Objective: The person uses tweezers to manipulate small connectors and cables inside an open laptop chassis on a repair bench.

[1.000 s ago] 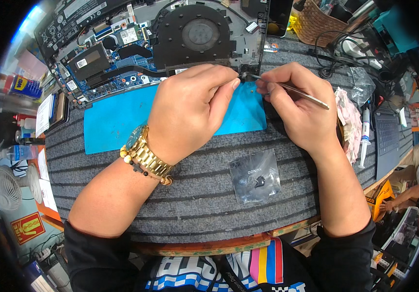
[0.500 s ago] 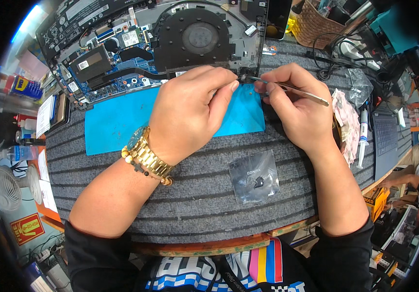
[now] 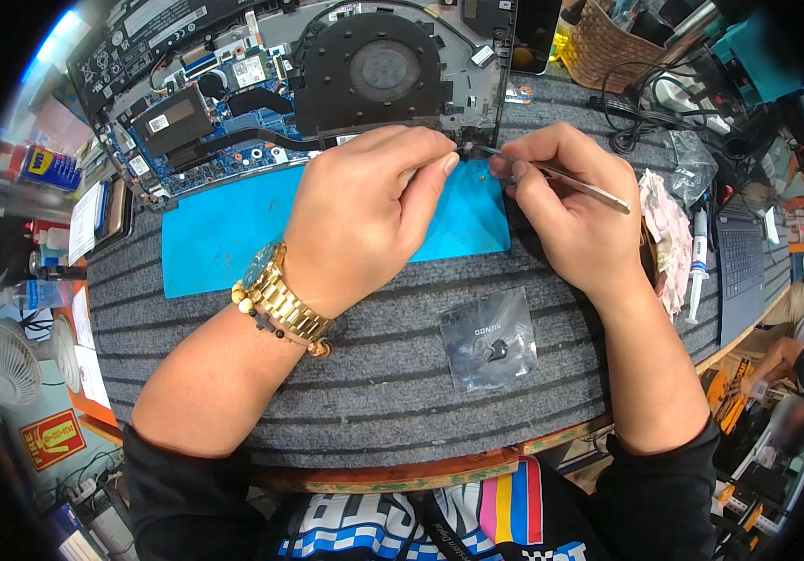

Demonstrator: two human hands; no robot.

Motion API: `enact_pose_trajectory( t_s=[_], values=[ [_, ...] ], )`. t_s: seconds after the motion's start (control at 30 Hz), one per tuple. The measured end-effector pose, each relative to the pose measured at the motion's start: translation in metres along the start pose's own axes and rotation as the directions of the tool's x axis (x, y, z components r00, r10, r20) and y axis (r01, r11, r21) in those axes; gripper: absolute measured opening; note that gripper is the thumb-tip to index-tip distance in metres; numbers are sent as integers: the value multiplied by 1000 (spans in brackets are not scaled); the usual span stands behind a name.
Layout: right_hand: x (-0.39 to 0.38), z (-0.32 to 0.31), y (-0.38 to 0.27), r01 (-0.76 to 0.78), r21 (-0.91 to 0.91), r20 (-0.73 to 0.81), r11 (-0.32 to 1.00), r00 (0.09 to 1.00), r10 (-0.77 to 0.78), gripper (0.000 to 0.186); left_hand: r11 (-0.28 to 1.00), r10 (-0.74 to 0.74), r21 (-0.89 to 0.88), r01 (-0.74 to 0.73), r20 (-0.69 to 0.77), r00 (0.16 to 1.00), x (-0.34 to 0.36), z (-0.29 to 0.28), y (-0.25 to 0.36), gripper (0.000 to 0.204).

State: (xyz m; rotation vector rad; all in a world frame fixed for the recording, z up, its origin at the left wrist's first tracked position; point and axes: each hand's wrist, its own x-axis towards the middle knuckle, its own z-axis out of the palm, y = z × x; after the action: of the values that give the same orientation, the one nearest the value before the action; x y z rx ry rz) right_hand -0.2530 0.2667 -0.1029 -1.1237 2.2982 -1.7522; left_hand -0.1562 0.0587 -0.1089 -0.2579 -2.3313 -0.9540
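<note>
An opened laptop (image 3: pixel 276 103) lies at the far side with its blue circuit board and round black fan bare. My left hand (image 3: pixel 365 210) is at the laptop's near edge, thumb and forefinger pinched together; whatever they hold is too small or hidden to make out. Slim metal tweezers (image 3: pixel 589 190) are gripped by my right hand (image 3: pixel 575 201), their tip pointing left at the laptop's near right corner, close to my left fingertips. Under both hands' fingers spreads a blue mat (image 3: pixel 224 234). Closer to me lies a small clear plastic bag (image 3: pixel 488 341) with a dark piece in it.
A ridged grey mat (image 3: pixel 393 411) covers the table. On the right are a syringe (image 3: pixel 698 257), a crumpled pink cloth (image 3: pixel 666 243), a keyboard (image 3: pixel 740 262), cables and a wicker basket (image 3: pixel 615 47). A spray can (image 3: pixel 51 168) stands left. Another person's arm (image 3: pixel 776 365) shows far right.
My hands have hardly moved; the outer end of the tweezers has dipped slightly. At the far right, the other person has shifted.
</note>
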Motion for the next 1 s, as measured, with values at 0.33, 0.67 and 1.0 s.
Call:
enact_pose_trajectory(
  t_s=[0.33, 0.67, 1.0],
  values=[
    [2, -1, 2, 123, -53, 17, 991, 992, -122, 6, 999, 13, -41, -15, -64, 998, -1, 2, 1, 11],
    [1, -1, 5, 144, -51, -2, 988, 990, -144, 5, 1000, -5, 2, 5, -9, 1000, -1, 1, 0, 11],
    [1, -3, 0, 133, -71, 4, 989, 991, -133, 6, 1000, 11, 15, -11, -6, 1000, 0, 1, -1, 11]
  ],
)
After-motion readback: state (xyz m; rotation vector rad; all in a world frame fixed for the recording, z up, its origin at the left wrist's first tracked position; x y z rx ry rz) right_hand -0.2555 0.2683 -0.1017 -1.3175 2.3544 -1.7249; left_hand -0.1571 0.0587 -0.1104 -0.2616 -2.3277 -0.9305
